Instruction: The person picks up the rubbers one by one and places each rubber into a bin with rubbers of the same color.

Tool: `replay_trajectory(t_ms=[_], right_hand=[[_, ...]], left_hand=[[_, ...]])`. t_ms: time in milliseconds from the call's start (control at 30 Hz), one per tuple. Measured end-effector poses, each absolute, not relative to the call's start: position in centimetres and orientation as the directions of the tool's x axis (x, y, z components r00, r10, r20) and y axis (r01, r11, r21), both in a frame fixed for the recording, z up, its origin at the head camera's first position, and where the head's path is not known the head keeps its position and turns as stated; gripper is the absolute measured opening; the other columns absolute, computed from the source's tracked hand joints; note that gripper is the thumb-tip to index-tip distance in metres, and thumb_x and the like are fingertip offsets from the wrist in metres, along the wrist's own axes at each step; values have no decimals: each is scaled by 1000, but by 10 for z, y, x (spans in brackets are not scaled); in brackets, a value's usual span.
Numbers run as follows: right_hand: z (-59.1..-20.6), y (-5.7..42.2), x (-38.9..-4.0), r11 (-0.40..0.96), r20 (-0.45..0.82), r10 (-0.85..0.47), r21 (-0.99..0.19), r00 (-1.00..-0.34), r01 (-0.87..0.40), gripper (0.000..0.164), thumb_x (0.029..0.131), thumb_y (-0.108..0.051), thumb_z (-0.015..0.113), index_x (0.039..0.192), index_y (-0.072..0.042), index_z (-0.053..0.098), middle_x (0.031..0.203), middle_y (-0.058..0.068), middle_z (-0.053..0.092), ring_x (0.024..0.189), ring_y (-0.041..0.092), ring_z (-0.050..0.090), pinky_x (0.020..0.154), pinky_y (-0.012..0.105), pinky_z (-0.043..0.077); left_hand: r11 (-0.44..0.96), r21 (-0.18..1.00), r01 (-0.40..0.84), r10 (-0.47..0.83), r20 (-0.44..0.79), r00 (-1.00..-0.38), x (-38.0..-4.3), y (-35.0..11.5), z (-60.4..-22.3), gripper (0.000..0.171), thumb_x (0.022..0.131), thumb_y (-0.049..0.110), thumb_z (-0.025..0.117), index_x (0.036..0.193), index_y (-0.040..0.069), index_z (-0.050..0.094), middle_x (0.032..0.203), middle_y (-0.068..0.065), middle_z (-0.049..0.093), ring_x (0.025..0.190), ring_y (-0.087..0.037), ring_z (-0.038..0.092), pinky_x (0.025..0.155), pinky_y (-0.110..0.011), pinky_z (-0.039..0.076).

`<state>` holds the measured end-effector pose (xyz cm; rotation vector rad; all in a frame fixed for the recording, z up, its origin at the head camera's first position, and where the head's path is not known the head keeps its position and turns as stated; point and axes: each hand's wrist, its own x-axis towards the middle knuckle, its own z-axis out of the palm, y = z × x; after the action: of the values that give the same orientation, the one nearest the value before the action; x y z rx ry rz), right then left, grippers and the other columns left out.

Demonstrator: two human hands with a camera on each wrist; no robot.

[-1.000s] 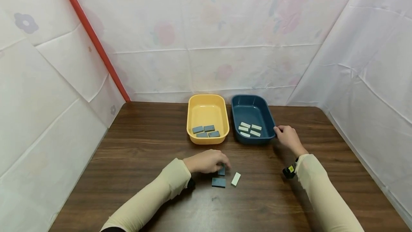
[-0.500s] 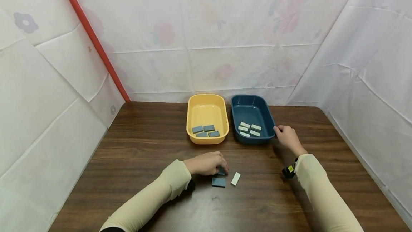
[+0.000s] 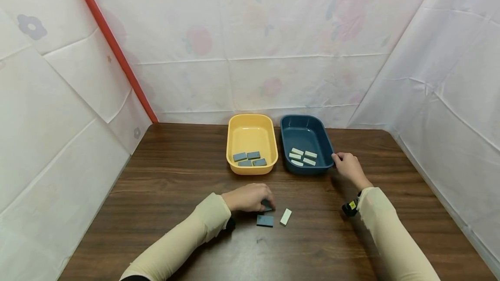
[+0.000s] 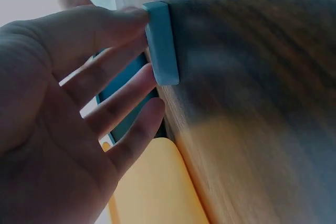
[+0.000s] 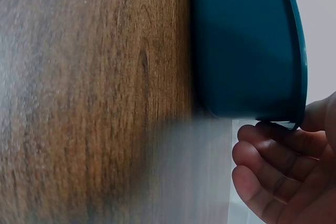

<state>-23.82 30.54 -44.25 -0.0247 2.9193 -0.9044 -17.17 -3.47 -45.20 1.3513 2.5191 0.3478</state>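
My left hand (image 3: 249,197) pinches a small grey-blue rectangular block (image 4: 163,45) at the middle of the table, thumb on one side and fingers on the other. In the head view the fingers partly hide this block (image 3: 267,207). Just below it lies a second grey-blue block (image 3: 265,221), and to the right of that a pale green block (image 3: 286,217). My right hand (image 3: 349,169) grips the front right corner of a dark blue plastic tray (image 3: 306,130), thumb at the rim and fingers beneath it in the right wrist view.
Left of the blue tray stands a yellow tray (image 3: 251,132) with several grey-blue blocks (image 3: 254,155) in its near end. Several pale green blocks (image 3: 310,154) lie in the blue tray. White patterned sheets (image 3: 250,47) enclose the brown wooden table (image 3: 175,155) at the back and sides.
My left hand has shifted slightly left and its fingers have closed on the grey-blue block, which is now more covered. The right hand stays on the blue tray's corner.
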Motion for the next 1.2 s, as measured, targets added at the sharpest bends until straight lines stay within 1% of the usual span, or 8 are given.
replay_trajectory(t_ms=[67, 200, 267, 433, 700, 933, 1200], right_hand=[[-443, 305, -238, 825, -79, -36, -565, -996, 15, 46, 106, -24, 36, 125, 11, 58, 97, 24, 69, 89, 33, 64, 79, 46, 50], [-443, 305, -238, 822, -83, -36, -569, -996, 18, 47, 107, -25, 36, 125, 12, 58, 98, 25, 69, 91, 33, 64, 79, 46, 50], [-443, 304, -239, 821, -80, -37, -570, -996, 15, 47, 107, -25, 35, 124, 12, 58, 98, 26, 69, 91, 33, 64, 79, 46, 50], [-444, 305, -238, 823, -74, -37, -568, -997, 11, 47, 107, -25, 35, 125, 11, 58, 98, 25, 69, 90, 33, 64, 78, 44, 50], [-443, 303, -237, 819, -88, -27, -573, -996, 28, 49, 107, -26, 34, 129, 12, 55, 102, 26, 69, 94, 35, 64, 81, 46, 50], [-443, 304, -237, 831, -84, -35, -557, -996, 18, 47, 107, -26, 34, 126, 11, 58, 97, 24, 70, 91, 34, 64, 79, 45, 48], [-443, 304, -237, 829, -78, -39, -560, -996, 12, 46, 107, -24, 35, 124, 11, 58, 98, 25, 69, 91, 35, 63, 80, 47, 49]], left_hand=[[532, 339, 776, 843, -119, -525, -172, -35, -451, 22, 86, 10, 71, 103, 24, 76, 106, 12, 71, 111, -7, 59, 100, -24, 45], [541, 333, 772, 837, -120, -534, -173, -37, -450, 19, 86, 14, 72, 101, 25, 77, 103, 12, 71, 101, -7, 59, 93, -23, 46], [549, 335, 766, 831, -123, -542, -172, -38, -449, 19, 85, 14, 73, 101, 25, 77, 103, 11, 70, 99, -7, 59, 91, -23, 47], [565, 342, 751, 820, -129, -558, -171, -38, -449, 23, 83, 11, 74, 103, 23, 76, 103, 9, 69, 100, -8, 61, 92, -24, 48], [596, 319, 737, 799, -149, -583, -170, -37, -449, 28, 81, 9, 75, 108, 19, 74, 105, 5, 69, 101, -9, 61, 92, -26, 49], [598, 308, 740, 798, -138, -587, -170, -37, -448, 24, 82, 14, 76, 106, 17, 75, 100, 4, 69, 95, -9, 63, 87, -23, 50], [617, 310, 723, 781, -126, -612, -171, -37, -445, 22, 85, 21, 75, 107, 16, 75, 100, 4, 68, 97, -11, 63, 88, -25, 50]])
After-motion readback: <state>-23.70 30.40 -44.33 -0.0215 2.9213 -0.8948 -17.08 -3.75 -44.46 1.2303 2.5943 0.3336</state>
